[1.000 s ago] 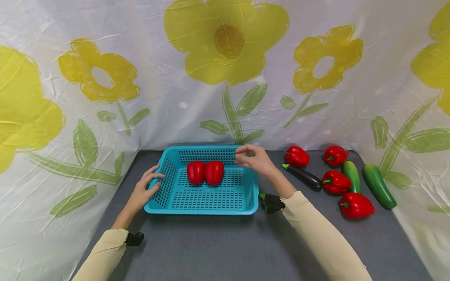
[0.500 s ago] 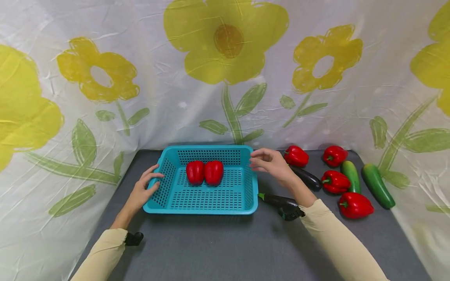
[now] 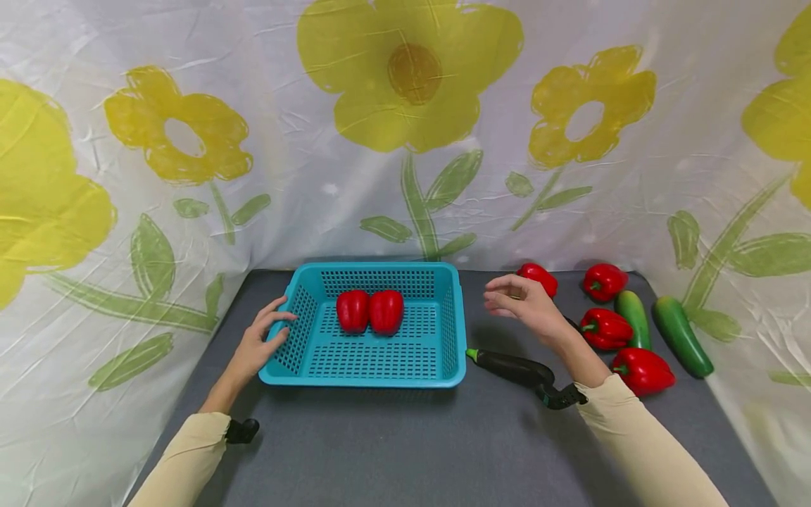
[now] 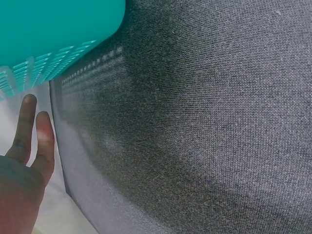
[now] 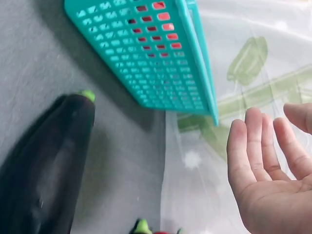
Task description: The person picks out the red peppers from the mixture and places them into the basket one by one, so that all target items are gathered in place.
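Note:
A turquoise basket (image 3: 364, 384) with slotted walls stands on the table and holds two red bell peppers (image 3: 386, 313) side by side. At its left rim my left hand (image 3: 253, 345) rests with loosely spread fingers; in the left wrist view two of its fingers (image 4: 45, 131) extend just below the basket's wall. My right hand (image 3: 529, 306) is in the air to the right of the basket, holding nothing, its fingers loosely bent. Below it lies a dark eggplant (image 3: 507, 366), its green tip towards the basket. Behind the hand a red bell pepper (image 3: 541, 276) is partly hidden.
On the right lie more red bell peppers (image 3: 606, 328), a green cucumber-like vegetable (image 3: 634, 317) and a darker green one (image 3: 683, 336). A second eggplant is mostly hidden behind my right hand. A flower-printed cloth (image 3: 329, 190) borders the grey table (image 3: 380, 451).
My right hand has moved from above the basket's right rim out to the right, empty. The left hand, the basket and its two peppers have stayed in place.

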`<move>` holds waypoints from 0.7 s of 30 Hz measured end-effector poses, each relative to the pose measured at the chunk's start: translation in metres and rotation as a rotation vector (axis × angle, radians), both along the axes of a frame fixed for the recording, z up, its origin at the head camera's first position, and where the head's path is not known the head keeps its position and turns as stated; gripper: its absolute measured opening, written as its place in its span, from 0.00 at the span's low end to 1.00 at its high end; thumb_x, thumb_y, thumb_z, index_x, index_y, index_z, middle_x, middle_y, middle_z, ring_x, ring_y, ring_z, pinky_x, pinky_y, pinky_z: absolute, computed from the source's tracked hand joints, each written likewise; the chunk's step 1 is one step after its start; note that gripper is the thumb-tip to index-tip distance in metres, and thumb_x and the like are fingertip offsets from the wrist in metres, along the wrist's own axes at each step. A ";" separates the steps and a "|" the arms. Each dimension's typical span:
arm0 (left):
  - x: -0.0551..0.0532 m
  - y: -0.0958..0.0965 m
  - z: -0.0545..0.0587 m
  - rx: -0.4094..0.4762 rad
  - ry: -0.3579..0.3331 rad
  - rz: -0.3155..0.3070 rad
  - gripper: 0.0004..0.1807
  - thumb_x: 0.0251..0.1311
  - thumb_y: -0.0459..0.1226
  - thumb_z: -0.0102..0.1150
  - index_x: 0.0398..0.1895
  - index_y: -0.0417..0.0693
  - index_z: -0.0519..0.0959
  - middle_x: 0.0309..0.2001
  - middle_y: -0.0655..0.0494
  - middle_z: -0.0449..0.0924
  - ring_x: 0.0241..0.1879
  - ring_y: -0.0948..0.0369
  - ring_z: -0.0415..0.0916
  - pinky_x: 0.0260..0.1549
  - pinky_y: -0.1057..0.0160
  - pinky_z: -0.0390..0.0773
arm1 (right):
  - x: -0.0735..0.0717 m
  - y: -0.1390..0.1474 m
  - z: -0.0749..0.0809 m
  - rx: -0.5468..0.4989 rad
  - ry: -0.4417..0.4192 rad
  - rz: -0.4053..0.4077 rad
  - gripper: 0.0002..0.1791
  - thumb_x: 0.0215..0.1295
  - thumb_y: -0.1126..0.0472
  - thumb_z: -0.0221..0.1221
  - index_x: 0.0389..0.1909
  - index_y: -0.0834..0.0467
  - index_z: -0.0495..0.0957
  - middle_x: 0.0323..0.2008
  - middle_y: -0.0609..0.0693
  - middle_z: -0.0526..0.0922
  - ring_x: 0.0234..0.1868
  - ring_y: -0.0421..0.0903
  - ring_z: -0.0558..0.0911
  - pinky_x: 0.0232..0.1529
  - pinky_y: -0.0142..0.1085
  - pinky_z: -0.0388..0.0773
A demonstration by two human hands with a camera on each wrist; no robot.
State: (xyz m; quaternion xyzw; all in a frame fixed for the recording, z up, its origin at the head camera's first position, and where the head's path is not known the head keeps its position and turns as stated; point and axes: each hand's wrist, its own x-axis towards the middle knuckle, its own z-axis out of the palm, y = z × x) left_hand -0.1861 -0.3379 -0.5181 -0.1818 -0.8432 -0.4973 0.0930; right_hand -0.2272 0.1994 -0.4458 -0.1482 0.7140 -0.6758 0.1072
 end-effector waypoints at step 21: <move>0.001 -0.001 -0.001 0.005 0.014 -0.009 0.13 0.71 0.23 0.54 0.55 0.30 0.77 0.76 0.38 0.53 0.75 0.38 0.45 0.59 0.25 0.53 | 0.020 0.079 -0.008 0.030 0.012 -0.049 0.19 0.75 0.66 0.59 0.58 0.75 0.70 0.49 0.54 0.84 0.47 0.49 0.86 0.51 0.42 0.79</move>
